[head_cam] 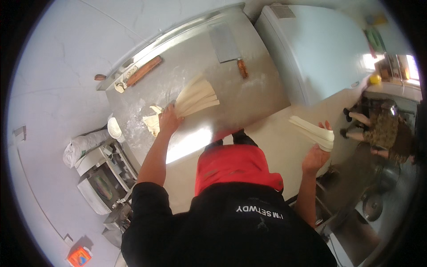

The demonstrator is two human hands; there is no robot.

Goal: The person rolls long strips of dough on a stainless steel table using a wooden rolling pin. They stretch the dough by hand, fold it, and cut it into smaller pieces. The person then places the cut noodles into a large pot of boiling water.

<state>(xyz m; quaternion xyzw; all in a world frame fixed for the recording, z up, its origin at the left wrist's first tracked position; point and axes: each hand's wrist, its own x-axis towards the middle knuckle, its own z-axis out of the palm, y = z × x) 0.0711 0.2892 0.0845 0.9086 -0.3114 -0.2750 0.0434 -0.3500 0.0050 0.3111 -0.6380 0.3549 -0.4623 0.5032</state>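
My left hand (169,119) is over the stainless-steel worktop, gripping the gathered end of a fan of flat dough strips (198,96). Their loose ends spread out to the right on the metal. Close beside its wrist side lies a crumpled piece of pale dough (152,124). Out to the right, past the worktop's edge, my right hand (316,157) is raised with a folded band of dough strips (315,133) in it. That band loops over the fingers, and its far end points left above the floor. Part of the palm is covered by the dough.
A cleaver (225,41) lies toward the back of the worktop (253,86). Near the back rim rest a brown wooden tool (144,71) and dough scraps (120,87). A flour bowl (114,128) stands left, a white appliance (327,50) right. Another person (383,130) is at far right.
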